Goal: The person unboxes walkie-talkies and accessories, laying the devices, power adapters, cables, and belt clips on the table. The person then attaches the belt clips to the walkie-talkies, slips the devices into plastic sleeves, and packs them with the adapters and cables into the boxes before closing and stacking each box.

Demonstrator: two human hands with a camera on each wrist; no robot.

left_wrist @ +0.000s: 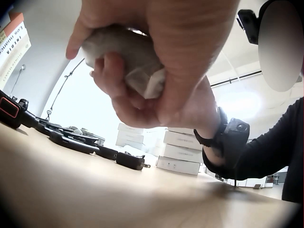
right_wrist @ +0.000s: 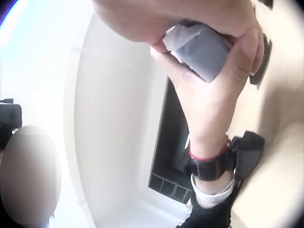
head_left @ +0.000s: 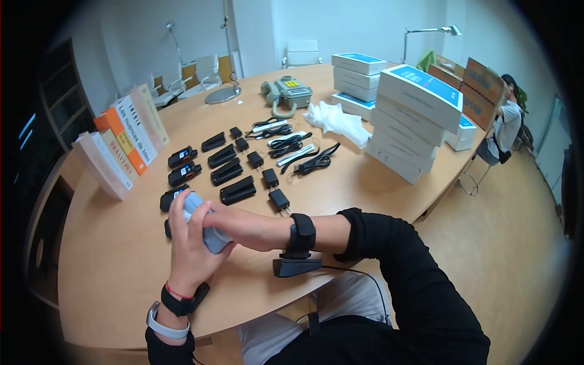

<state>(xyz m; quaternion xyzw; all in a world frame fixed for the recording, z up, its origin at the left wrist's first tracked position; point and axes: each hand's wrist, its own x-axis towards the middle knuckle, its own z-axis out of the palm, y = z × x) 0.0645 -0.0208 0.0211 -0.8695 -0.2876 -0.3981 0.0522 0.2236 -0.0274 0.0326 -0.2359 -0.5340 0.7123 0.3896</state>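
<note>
Both hands hold a grey-blue block in a thin, crinkled wrap [head_left: 214,241], raised over the near left part of the table. My left hand [head_left: 190,252] grips it from the left, fingers curled over its far side. From the right, my right hand [head_left: 255,228] reaches across and grips its upper side and near end. In the right wrist view the smooth grey face of the block [right_wrist: 204,56] shows between the hands. Black handheld devices with small screens [head_left: 184,174] stand just beyond, the nearest partly hidden by my left hand.
Black holders [head_left: 237,190], charger plugs [head_left: 278,199] and bundled cables [head_left: 313,163] lie in rows. Upright books [head_left: 131,131] stand left; stacked white boxes [head_left: 404,131] stand right. Farther back are crumpled white plastic [head_left: 337,121] and a telephone [head_left: 291,92]. A person [head_left: 508,121] sits at far right.
</note>
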